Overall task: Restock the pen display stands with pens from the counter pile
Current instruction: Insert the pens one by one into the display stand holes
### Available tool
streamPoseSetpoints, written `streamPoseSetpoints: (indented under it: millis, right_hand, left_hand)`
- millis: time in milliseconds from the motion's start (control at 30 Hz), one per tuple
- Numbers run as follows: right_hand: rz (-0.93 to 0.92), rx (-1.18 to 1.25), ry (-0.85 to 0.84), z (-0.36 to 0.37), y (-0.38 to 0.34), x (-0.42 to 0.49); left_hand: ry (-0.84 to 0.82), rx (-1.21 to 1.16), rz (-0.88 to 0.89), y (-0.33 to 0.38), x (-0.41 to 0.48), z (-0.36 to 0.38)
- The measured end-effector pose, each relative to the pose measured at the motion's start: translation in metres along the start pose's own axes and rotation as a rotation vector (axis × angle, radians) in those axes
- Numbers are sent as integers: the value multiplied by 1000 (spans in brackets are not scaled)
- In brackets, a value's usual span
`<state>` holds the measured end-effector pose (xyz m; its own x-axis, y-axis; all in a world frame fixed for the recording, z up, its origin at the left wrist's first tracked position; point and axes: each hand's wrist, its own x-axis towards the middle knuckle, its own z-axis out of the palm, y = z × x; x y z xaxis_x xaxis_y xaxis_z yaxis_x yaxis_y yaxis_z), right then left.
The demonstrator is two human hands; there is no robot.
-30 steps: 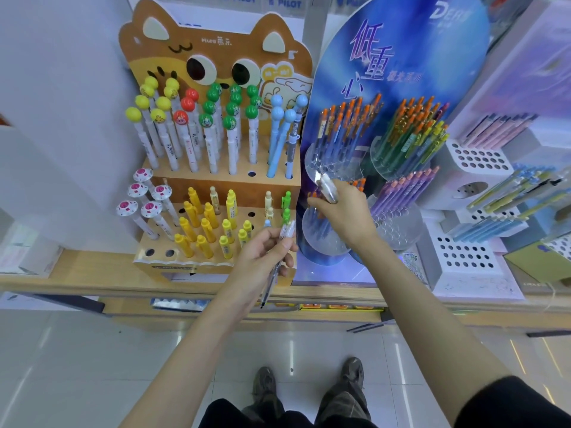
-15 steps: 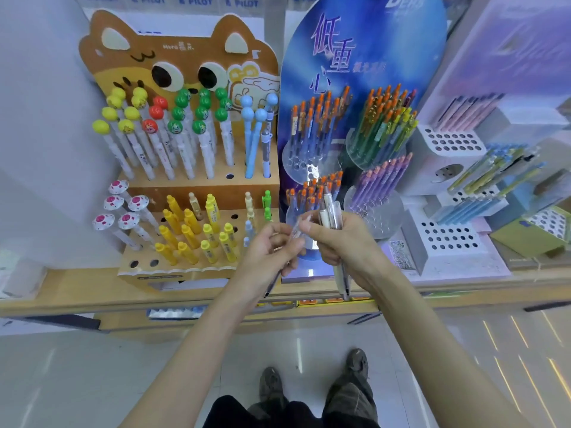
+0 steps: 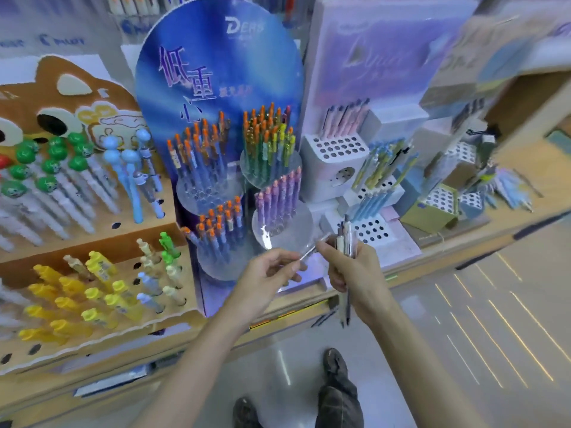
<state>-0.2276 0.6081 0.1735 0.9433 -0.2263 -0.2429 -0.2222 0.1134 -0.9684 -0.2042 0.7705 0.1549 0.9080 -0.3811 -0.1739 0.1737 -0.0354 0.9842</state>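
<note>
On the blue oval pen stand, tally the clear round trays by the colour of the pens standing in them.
Trays of orange-topped pens: 2
Tray of mixed orange and yellow-green pens: 1
Tray of purple pens: 1
Total: 4

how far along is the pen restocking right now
Partly done. The orange-capped tiers on the blue stand look well filled. In hand: the right hand grips a bundle of pens, and the left hand pinches one clear pen. Left: the white stand shows many empty holes, and loose pens lie on the counter.
</note>
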Motion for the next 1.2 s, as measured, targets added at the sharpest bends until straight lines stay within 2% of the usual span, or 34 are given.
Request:
streamPoseSetpoints:
  millis: [100, 200, 433, 600, 833, 1067, 1200]
  right_hand:
    - [-16, 50, 72, -43, -4, 13]
    - [-40, 59, 159, -93, -11, 34]
    - [-264, -354, 387, -225, -34, 90]
    - [-271, -327, 518, -302, -47, 143]
    - [-353, -454, 322, -318, -46, 194]
    - [-387, -495, 214, -321, -39, 216]
    - [-462, -561, 214, -326, -36, 215]
  left_hand:
    - [-46, 30, 13, 4, 28, 38]
    - [-24, 112, 3, 3, 56, 69]
    - [77, 103, -34, 2, 113, 134]
    - [140, 215, -114, -16, 146, 181]
    - [131, 315, -171, -27, 167, 233]
    - [230, 263, -210, -30, 174, 230]
    - [277, 226, -225, -32, 173, 229]
